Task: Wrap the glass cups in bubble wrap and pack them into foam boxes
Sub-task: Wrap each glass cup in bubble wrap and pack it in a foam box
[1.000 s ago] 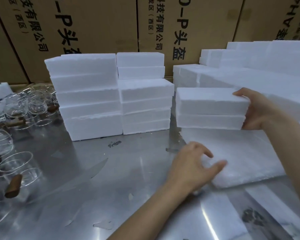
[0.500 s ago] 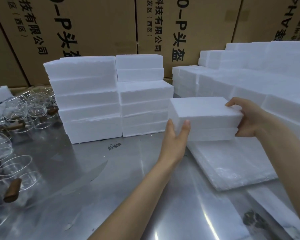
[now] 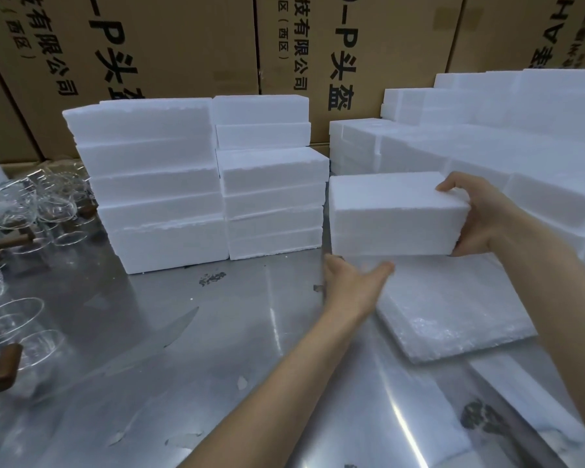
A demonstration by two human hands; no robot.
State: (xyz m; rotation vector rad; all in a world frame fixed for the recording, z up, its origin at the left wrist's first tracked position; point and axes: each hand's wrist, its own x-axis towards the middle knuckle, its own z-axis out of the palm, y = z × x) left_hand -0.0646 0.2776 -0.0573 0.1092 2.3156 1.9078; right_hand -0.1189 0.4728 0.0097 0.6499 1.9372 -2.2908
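The foam box [image 3: 395,214], a closed white block with a seam line across its front face, sits above the far edge of the bubble wrap stack [image 3: 453,309] and just right of the stacked foam boxes [image 3: 274,201]. The right hand [image 3: 480,217] grips the right end of the foam box, thumb on the top face and fingers curled under the lower edge. The left hand [image 3: 352,282] is below the front left corner of the foam box, fingers extended and spread, holding nothing; whether it touches the underside of the box cannot be determined. The bubble wrap stack lies flat on the table [image 3: 217,366], directly below and in front of the foam box. A taller foam box stack [image 3: 149,187] stands further left of the foam box. The glass cups [image 3: 31,211], several with brown handles, lie clustered at the far left of the table, well apart from the foam box. More foam boxes [image 3: 487,130] are piled behind and to the right of the foam box. Printed cardboard cartons [image 3: 183,45] form the wall behind everything.
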